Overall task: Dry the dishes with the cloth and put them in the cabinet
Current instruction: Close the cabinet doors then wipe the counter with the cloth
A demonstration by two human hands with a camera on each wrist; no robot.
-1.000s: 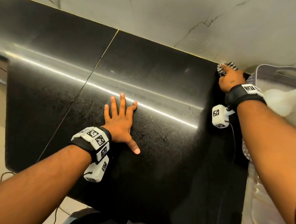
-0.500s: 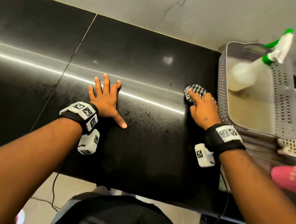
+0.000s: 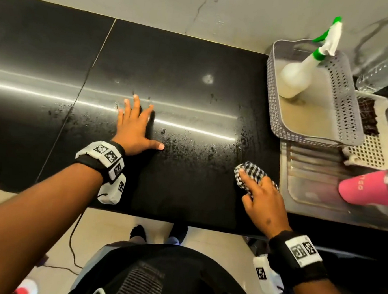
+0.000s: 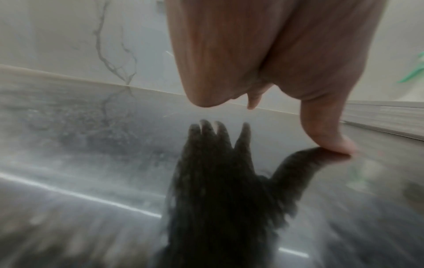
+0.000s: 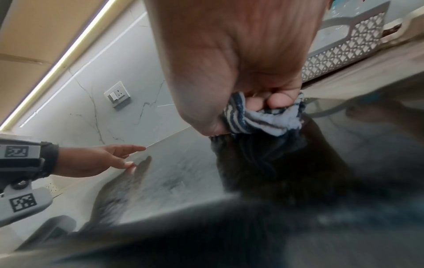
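A bunched black-and-white checked cloth lies on the wet black countertop, near its front right. My right hand grips the cloth and presses it on the counter; the right wrist view shows my fingers curled into the cloth. My left hand rests flat on the counter's middle with fingers spread and holds nothing. In the left wrist view the left hand has its thumb tip on the glossy surface. A pink bottle lies on the steel drainboard at the right.
A grey perforated basket at the back right holds a white spray bottle with a green nozzle. A cream basket sits beside it. A clear bottle lies by the marble wall. Water marks streak the counter.
My right hand has dragged the cloth along the counter's right side from the back wall towards the front edge. The left hand stays flat on the counter.
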